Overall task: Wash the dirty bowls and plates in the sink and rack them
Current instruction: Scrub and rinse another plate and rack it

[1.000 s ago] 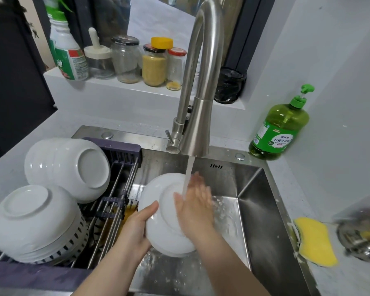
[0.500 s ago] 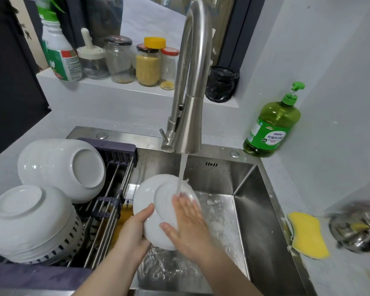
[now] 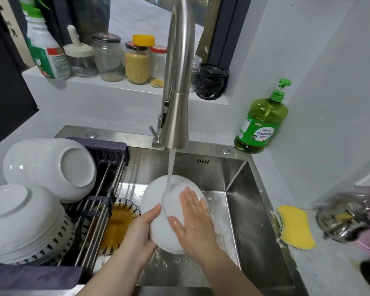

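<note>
At the left edge of the frame, white bowls (image 3: 41, 221) are stacked with their bottoms showing on the rack (image 3: 107, 149), which spans the left side of the sink (image 3: 254, 221). Under the rack's bars a patterned dish (image 3: 118, 223) with orange-brown residue sits in the basin.

Just right of it, at lower centre, my left grip (image 3: 141, 233) holds the white plate (image 3: 156, 195) by its left rim, thumb curled over the face, the other fingers hidden behind. The plate is tilted up over the basin, in the middle of the frame, under the faucet (image 3: 177, 82). The water stream (image 3: 171, 167) lands on its upper part.

My right grip (image 3: 192, 218) lies spread flat on the plate's face, wet, with its fingers straight and pointing up.

Further right, a green soap bottle (image 3: 263, 122) stands at the sink's far corner, and a yellow sponge (image 3: 295, 227) lies on the worktop (image 3: 320, 274) beside the sink's right edge.
</note>
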`<action>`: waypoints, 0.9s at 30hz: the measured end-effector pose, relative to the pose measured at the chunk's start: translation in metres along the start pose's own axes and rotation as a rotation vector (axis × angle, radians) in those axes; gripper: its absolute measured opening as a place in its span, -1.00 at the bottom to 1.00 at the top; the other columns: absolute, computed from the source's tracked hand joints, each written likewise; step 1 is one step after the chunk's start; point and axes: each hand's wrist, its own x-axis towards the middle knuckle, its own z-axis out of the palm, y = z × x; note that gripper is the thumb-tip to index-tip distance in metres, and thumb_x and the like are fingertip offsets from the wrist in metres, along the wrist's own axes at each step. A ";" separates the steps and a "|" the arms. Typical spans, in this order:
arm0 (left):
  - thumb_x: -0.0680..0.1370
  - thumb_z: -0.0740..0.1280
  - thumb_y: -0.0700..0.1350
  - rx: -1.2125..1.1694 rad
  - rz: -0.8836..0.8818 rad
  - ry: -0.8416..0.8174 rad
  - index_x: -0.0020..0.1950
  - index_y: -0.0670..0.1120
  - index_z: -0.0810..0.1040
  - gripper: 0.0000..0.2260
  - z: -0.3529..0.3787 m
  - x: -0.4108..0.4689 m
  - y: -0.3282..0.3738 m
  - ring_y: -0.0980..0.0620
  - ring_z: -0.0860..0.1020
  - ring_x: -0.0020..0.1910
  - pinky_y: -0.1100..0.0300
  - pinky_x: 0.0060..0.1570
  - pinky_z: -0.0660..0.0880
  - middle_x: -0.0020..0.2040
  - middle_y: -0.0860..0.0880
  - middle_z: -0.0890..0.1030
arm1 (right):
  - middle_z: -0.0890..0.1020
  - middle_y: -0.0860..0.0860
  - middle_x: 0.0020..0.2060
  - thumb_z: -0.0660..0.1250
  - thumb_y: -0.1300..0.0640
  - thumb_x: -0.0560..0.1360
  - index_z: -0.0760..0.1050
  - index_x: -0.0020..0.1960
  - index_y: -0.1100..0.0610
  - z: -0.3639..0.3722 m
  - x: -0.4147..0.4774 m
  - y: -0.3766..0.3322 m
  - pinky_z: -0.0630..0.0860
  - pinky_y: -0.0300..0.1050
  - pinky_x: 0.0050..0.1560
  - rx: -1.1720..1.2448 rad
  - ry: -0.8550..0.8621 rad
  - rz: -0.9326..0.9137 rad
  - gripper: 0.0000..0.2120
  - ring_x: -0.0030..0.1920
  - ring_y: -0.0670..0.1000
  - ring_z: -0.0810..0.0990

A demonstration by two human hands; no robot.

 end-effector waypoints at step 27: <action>0.55 0.26 -0.09 0.387 0.074 0.085 0.31 -0.05 0.37 -0.67 -0.021 0.011 -0.005 -0.10 0.54 0.11 -0.02 0.13 0.45 0.17 -0.06 0.56 | 0.62 0.11 -0.23 0.23 0.37 0.49 0.52 -0.15 0.17 -0.020 0.011 0.035 0.55 0.06 -0.04 1.279 -0.054 0.841 -0.84 -0.14 0.17 0.61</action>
